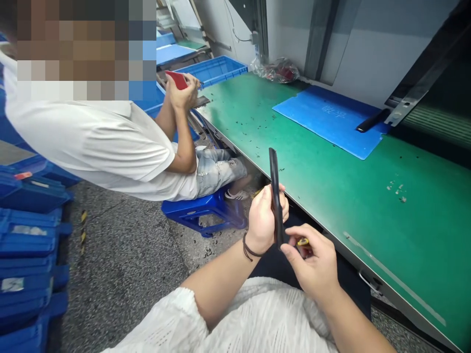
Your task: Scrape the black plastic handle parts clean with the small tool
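My left hand (263, 215) is closed round a slim black part (275, 189), seen nearly edge-on and held upright in front of the table's edge. Its top end rises above my fingers. At the part's lower end is my right hand (312, 257), thumb and fingers curled, the thumb by the black edge. A small yellow tool (302, 241) shows between those fingers; most of it is hidden, so its kind cannot be made out.
The green table (331, 196) bears dark scraps, a blue sheet (327, 117), a black part (371, 120) and a clear plastic bag (275, 70). To the left, a co-worker (110, 147) on a blue stool (198, 211) holds a red part (177, 80). Blue crates (25, 264) stack at far left.
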Demonstrator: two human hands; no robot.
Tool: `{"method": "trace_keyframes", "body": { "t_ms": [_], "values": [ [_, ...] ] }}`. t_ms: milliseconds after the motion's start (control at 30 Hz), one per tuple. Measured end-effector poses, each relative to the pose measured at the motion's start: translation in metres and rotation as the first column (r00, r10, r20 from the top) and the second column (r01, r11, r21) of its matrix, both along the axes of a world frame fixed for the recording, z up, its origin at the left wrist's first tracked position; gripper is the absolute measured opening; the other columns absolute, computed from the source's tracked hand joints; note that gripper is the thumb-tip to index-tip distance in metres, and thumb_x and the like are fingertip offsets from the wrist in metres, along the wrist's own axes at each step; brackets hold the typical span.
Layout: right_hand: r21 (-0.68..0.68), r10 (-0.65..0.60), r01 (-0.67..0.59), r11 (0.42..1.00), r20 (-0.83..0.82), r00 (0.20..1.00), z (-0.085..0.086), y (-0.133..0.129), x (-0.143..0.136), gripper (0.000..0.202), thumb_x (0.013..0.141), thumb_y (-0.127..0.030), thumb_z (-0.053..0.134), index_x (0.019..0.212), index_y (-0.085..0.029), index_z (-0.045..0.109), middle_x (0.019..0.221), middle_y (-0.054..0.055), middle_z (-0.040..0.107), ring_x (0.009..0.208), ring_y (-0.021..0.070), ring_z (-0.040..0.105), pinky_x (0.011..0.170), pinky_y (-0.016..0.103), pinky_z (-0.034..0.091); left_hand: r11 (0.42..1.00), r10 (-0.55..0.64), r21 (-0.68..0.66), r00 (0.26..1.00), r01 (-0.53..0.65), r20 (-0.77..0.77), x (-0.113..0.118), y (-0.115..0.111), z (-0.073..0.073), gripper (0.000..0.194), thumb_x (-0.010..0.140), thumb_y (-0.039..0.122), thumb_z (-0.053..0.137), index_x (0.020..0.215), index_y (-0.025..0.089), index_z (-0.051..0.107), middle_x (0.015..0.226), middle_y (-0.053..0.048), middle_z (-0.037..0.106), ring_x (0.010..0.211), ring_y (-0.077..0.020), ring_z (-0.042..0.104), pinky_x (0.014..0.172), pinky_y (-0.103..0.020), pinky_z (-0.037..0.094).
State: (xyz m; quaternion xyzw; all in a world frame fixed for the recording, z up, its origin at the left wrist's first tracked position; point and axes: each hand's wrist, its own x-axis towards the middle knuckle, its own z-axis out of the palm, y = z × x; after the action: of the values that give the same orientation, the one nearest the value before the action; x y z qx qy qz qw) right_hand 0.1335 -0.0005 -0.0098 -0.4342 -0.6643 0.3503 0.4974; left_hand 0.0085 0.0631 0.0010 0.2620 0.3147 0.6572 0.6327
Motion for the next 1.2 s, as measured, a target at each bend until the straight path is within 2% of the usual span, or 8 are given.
{"method": "trace_keyframes", "body": {
  "t_ms": [367, 533, 633, 700, 800, 1000, 1067, 1200],
  "values": [
    [-0.151, -0.182, 0.152, 0.977, -0.211, 0.960, -0.003, 0.006, -0.005, 0.012, 0.094, -0.030, 0.075, 0.085, -0.022, 0.073, 0.076, 0.000, 0.069, 0.066, 0.0123, 0.062, 0.059, 0.023, 0.048, 0.997, 0.045, 0.069, 0.999, -0.043, -0.028, 0.002, -0.009, -0.007, 0.035, 0.107, 0.048, 0.055, 0.094, 0.016, 0.063, 0.055, 0.006, 0.042, 0.051, -0.0112, 0.042, 0.051, -0.022, 0.038],
    [-0.100, 0.076, -0.078, 0.992, -0.022, 0.997, -0.009, -0.007, -0.012, 0.015, 0.089, -0.026, 0.079, 0.102, -0.023, 0.073, 0.086, 0.001, 0.064, 0.064, 0.0112, 0.052, 0.053, 0.024, 0.038, 0.988, 0.155, 0.010, 0.980, -0.157, 0.123, -0.001, -0.003, -0.015, 0.027, 0.107, 0.042, 0.054, 0.097, 0.018, 0.061, 0.057, 0.006, 0.041, 0.058, -0.0126, 0.048, 0.066, -0.025, 0.048],
    [-0.077, 0.002, -0.007, 0.997, -0.058, 0.998, -0.012, -0.012, -0.017, 0.005, 0.094, -0.022, 0.071, 0.099, -0.022, 0.071, 0.085, 0.001, 0.062, 0.068, 0.0120, 0.054, 0.056, 0.025, 0.040, 0.988, 0.152, 0.043, 0.983, -0.148, -0.107, -0.018, 0.000, -0.034, 0.040, 0.109, 0.050, 0.043, 0.101, 0.017, 0.065, 0.073, -0.001, 0.058, 0.077, -0.0172, 0.062, 0.083, -0.033, 0.055],
    [-0.112, -0.037, 0.025, 0.993, -0.106, 0.994, -0.012, -0.014, -0.017, 0.001, 0.094, -0.022, 0.070, 0.094, -0.022, 0.069, 0.082, 0.000, 0.060, 0.067, 0.0113, 0.053, 0.056, 0.023, 0.040, 0.994, 0.109, 0.080, 0.839, -0.079, -0.533, -0.045, 0.002, -0.052, 0.046, 0.109, 0.052, 0.039, 0.110, 0.016, 0.068, 0.100, -0.010, 0.068, 0.099, -0.0232, 0.067, 0.094, -0.040, 0.056],
    [-0.164, -0.054, 0.033, 0.986, -0.126, 0.991, -0.010, -0.014, -0.010, 0.004, 0.092, -0.023, 0.071, 0.090, -0.021, 0.069, 0.077, -0.002, 0.056, 0.063, 0.0098, 0.048, 0.052, 0.021, 0.037, 0.995, 0.097, 0.097, 0.039, -0.007, -0.995, -0.101, 0.001, -0.076, 0.028, 0.100, 0.035, 0.058, 0.119, 0.017, 0.067, 0.107, -0.013, 0.069, 0.106, -0.0295, 0.067, 0.101, -0.048, 0.054],
    [-0.293, -0.037, -0.007, 0.956, -0.143, 0.989, -0.005, -0.011, 0.004, 0.009, 0.088, -0.026, 0.074, 0.083, -0.020, 0.069, 0.070, -0.004, 0.051, 0.058, 0.0079, 0.041, 0.050, 0.020, 0.034, 0.979, 0.138, 0.078, -0.335, 0.189, -0.932, -0.140, -0.040, -0.051, 0.065, 0.085, 0.002, 0.054, 0.146, 0.023, 0.057, 0.150, -0.018, 0.056, 0.144, -0.0421, 0.049, 0.114, -0.066, 0.042],
    [-0.345, -0.021, -0.027, 0.938, -0.135, 0.991, -0.003, -0.008, 0.006, 0.011, 0.087, -0.029, 0.074, 0.083, -0.020, 0.070, 0.069, -0.005, 0.050, 0.058, 0.0079, 0.041, 0.051, 0.021, 0.034, 0.919, 0.334, 0.228, -0.330, 0.323, -0.883, -0.121, -0.050, -0.026, 0.059, 0.091, 0.007, 0.055, 0.148, 0.023, 0.054, 0.154, -0.017, 0.054, 0.150, -0.0391, 0.045, 0.119, -0.062, 0.040],
    [-0.415, 0.060, -0.103, 0.904, -0.116, 0.991, 0.007, -0.011, 0.005, 0.017, 0.087, -0.030, 0.075, 0.078, -0.019, 0.065, 0.069, -0.005, 0.049, 0.059, 0.0081, 0.041, 0.053, 0.021, 0.035, 0.630, 0.644, 0.533, 0.004, 0.565, -0.765, -0.075, -0.041, 0.002, 0.030, 0.105, 0.033, 0.049, 0.125, 0.017, 0.065, 0.123, -0.016, 0.072, 0.129, -0.0335, 0.062, 0.116, -0.058, 0.041]
  ]
}}
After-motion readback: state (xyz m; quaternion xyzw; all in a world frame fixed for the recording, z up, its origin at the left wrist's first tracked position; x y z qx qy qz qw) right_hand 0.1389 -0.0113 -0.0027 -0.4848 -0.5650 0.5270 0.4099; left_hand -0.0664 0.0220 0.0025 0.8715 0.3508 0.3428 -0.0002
